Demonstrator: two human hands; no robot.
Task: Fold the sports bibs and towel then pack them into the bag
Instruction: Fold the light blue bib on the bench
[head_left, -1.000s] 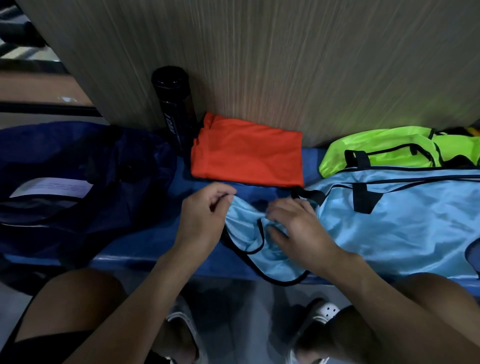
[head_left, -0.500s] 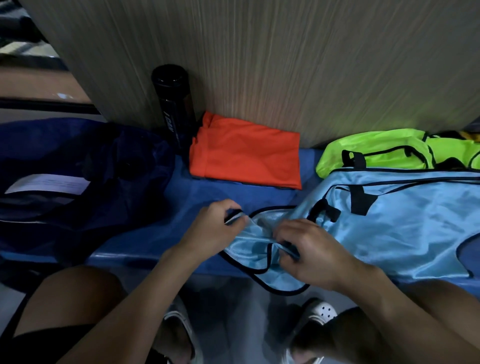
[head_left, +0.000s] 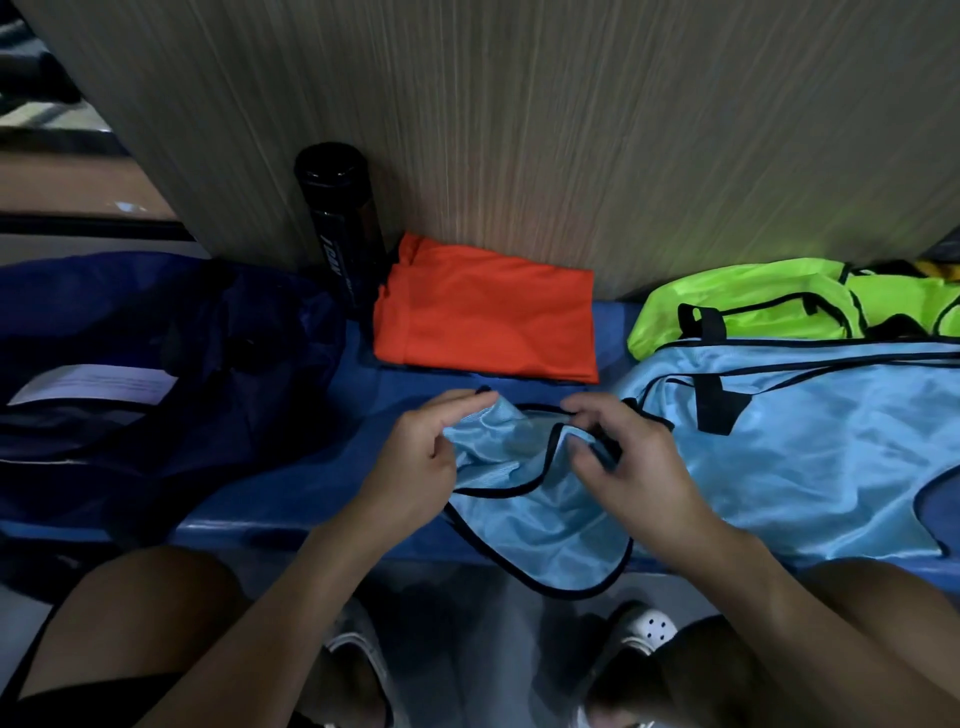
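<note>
A light blue sports bib (head_left: 810, 457) with black trim lies spread on the blue bench (head_left: 291, 488), its left end hanging over the front edge. My left hand (head_left: 421, 457) pinches the bib's left shoulder strap. My right hand (head_left: 628, 457) pinches the black-trimmed neck edge beside it. A folded orange cloth (head_left: 488, 322) lies behind my hands against the wall. Neon green bibs (head_left: 753, 301) lie at the back right. The dark blue bag (head_left: 156, 374) sits open at the left.
A black bottle (head_left: 337, 218) stands against the wooden wall panel (head_left: 519, 130), between the bag and the orange cloth. A white paper label (head_left: 98, 384) shows inside the bag. My knees and white shoes (head_left: 649, 629) are below the bench edge.
Both hands moved up and apart slightly, pulling the bib's left shoulder end open and flatter. The bag, orange cloth and green bibs stayed put.
</note>
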